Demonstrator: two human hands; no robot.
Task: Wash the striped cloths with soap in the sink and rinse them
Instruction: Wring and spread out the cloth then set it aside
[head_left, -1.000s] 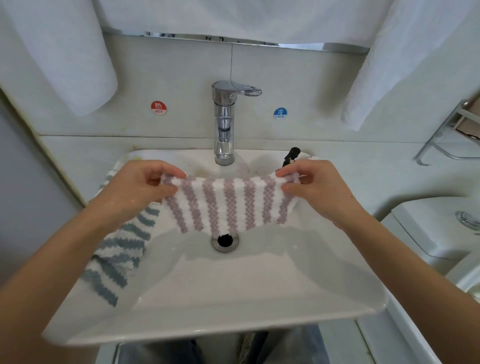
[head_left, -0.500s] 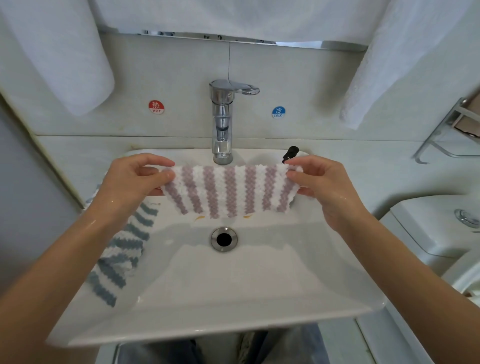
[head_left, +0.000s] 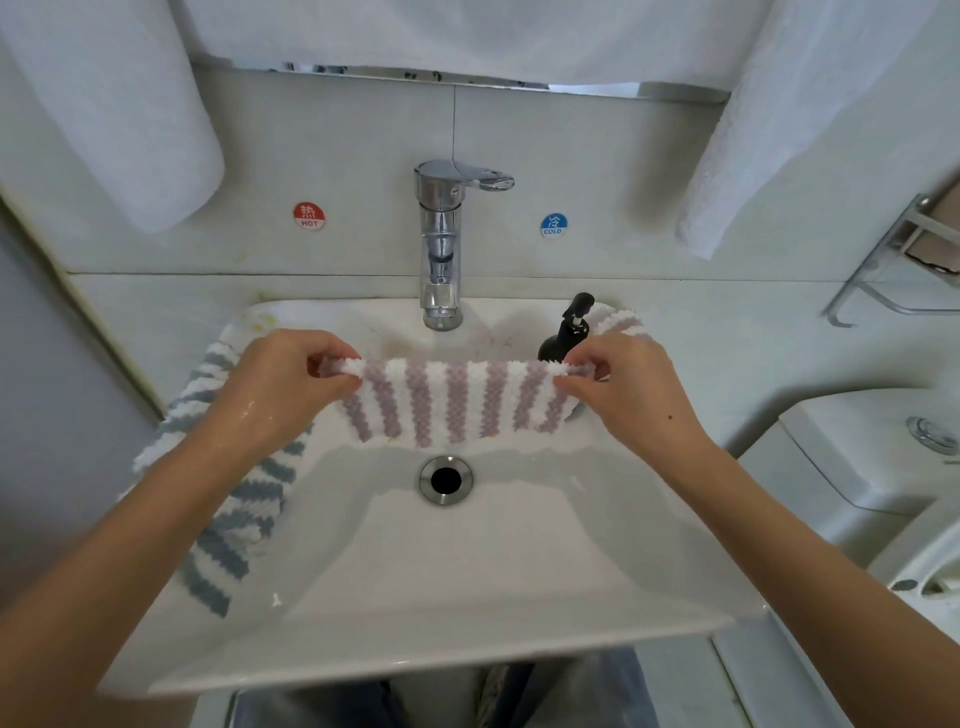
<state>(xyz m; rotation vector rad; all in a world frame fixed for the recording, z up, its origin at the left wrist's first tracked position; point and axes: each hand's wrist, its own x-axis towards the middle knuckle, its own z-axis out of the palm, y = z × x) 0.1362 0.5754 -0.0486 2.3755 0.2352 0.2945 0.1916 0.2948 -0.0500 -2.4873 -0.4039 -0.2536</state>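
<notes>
we hold the purple striped cloth (head_left: 452, 402) up over the sink (head_left: 467, 571), our left hand (head_left: 283, 384) and right hand (head_left: 623, 395) each pinching a top corner. no water runs from the tap (head_left: 441, 244), so we think washing is still ahead. the blue striped cloth (head_left: 228, 519) waits on the sink's left rim.

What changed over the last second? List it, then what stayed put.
Both hands, left hand and right hand, lifted the purple-striped cloth clear of the drain, uncovering it. Unchanged: the grip at both top corners, blue-striped cloth draped on the left rim, tap off.

Purple-striped cloth (head_left: 457, 402) raised off drain — soap bottle (head_left: 563, 332) now visible behind;
</notes>
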